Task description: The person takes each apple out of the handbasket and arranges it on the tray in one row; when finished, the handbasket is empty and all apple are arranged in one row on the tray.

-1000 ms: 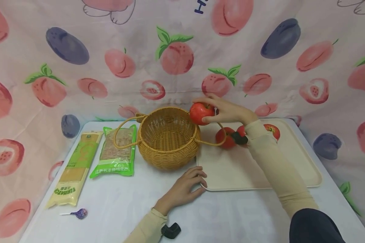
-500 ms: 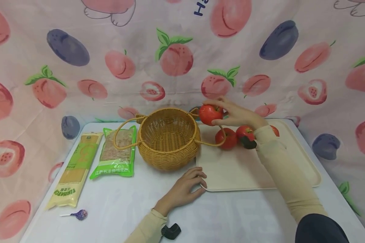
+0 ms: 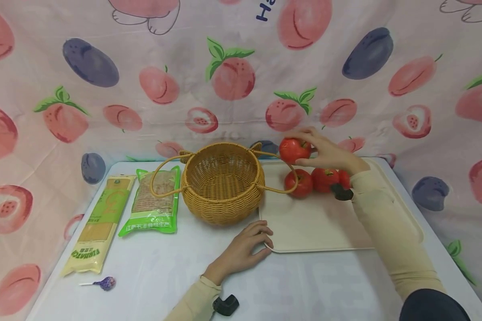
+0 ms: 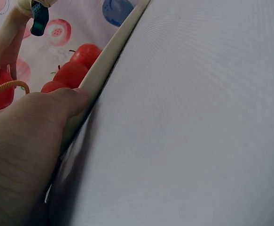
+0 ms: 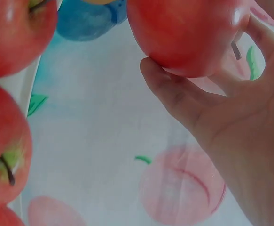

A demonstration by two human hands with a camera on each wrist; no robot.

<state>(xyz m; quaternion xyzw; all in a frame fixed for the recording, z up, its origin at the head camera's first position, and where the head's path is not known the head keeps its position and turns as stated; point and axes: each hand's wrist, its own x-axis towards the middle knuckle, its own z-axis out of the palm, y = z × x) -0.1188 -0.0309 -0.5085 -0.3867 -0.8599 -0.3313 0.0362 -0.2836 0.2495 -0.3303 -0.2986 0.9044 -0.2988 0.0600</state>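
My right hand (image 3: 325,151) holds a red apple (image 3: 292,150) between thumb and fingers, raised above the back of the cream tray (image 3: 317,227). In the right wrist view the apple (image 5: 188,33) has its stem toward the palm. More red apples (image 3: 324,179) sit in a row near the tray's back edge, partly behind the right wrist. A wicker basket (image 3: 221,209) stands to the left of the tray, its right handle reaching over the tray. My left hand (image 3: 243,247) rests at the tray's front left corner, fingers relaxed, thumb (image 4: 73,101) against the rim in the left wrist view.
Left of the basket lie a green-edged bag of brown food (image 3: 154,198) and a long yellow-green packet (image 3: 100,223). A wrapped lollipop (image 3: 105,283) is near the front left. A fruit-print cloth (image 3: 233,26) hangs behind the table.
My right hand has moved rightward with the apple, from beside the basket's right rim to above the tray's back. My left hand and the basket have stayed in place.
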